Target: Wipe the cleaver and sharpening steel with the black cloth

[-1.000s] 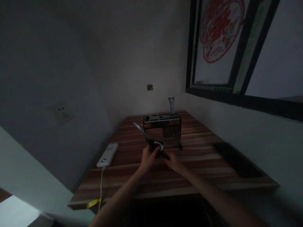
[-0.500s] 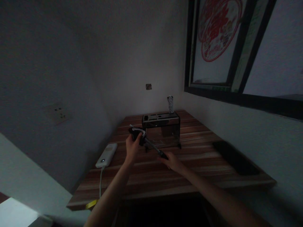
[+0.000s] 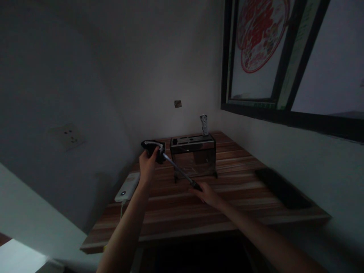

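In a dim room, my left hand [image 3: 148, 165] is closed on the black head [image 3: 153, 147] of a telescoping stick, held up near the left end of a shiny metal box. A thin rod [image 3: 178, 170] runs from that head down and right to a dark handle [image 3: 196, 185], which my right hand [image 3: 209, 195] grips just above the wooden table [image 3: 241, 204]. The rod is drawn out between the two hands.
The metal box [image 3: 193, 156] with slots on top stands mid-table, a small can [image 3: 204, 125] behind it. A white power bank [image 3: 128, 187] with a cable lies at the left edge. A dark flat object [image 3: 281, 188] lies at the right. A wall socket [image 3: 67, 135] and a window frame [image 3: 284, 113] flank the table.
My left hand has moved up and to the left with the black head, drawing the rod out longer. My right hand has stayed on the handle.
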A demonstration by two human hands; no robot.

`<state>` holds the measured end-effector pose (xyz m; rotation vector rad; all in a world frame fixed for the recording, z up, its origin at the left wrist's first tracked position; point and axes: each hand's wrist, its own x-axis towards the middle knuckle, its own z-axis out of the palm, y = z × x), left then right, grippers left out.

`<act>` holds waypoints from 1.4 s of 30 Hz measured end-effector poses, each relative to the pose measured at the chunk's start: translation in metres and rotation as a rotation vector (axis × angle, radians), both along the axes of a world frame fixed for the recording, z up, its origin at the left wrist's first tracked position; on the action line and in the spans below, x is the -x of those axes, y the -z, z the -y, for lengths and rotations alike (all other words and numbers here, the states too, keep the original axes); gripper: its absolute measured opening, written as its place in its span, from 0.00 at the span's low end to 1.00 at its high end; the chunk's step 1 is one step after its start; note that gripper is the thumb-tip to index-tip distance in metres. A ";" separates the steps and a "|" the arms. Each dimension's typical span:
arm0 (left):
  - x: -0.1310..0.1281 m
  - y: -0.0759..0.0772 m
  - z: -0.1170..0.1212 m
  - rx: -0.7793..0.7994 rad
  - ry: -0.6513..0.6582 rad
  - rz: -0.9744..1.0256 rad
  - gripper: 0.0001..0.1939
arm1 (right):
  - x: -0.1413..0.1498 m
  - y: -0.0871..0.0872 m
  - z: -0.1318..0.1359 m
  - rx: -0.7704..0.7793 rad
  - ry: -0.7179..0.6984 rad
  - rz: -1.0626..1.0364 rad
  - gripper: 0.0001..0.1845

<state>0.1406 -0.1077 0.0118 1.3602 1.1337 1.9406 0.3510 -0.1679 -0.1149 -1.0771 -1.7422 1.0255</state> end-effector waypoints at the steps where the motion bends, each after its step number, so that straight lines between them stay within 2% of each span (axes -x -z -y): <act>1: -0.001 0.000 0.001 -0.004 0.012 0.007 0.22 | 0.000 0.000 0.000 0.000 -0.003 0.001 0.20; 4: -0.002 0.002 0.004 -0.004 0.023 -0.001 0.22 | -0.001 0.001 0.000 -0.006 -0.001 -0.001 0.20; 9: -0.004 0.007 0.012 0.029 -0.034 -0.076 0.21 | -0.001 0.000 0.000 -0.023 0.004 0.007 0.19; 12: -0.013 0.013 0.019 0.085 -0.002 -0.128 0.19 | -0.001 -0.001 0.000 -0.034 0.002 -0.004 0.18; 15: -0.032 0.027 0.025 0.143 0.113 -0.189 0.18 | -0.001 -0.001 0.000 -0.018 0.015 -0.012 0.18; 20: -0.062 0.061 0.031 0.208 0.268 -0.327 0.15 | -0.001 0.001 -0.002 0.005 0.016 -0.041 0.16; 23: -0.072 0.079 0.035 0.231 0.355 -0.367 0.13 | -0.002 0.003 -0.003 -0.012 0.043 -0.047 0.13; 25: -0.075 0.086 0.038 0.236 0.372 -0.355 0.13 | -0.003 0.003 -0.002 -0.017 0.057 -0.043 0.11; 32: -0.073 0.086 0.041 0.252 0.409 -0.314 0.13 | -0.003 0.003 -0.002 -0.046 0.058 -0.033 0.06; 42: -0.073 0.086 0.042 0.255 0.390 -0.315 0.14 | -0.003 0.001 -0.001 -0.034 0.059 -0.020 0.09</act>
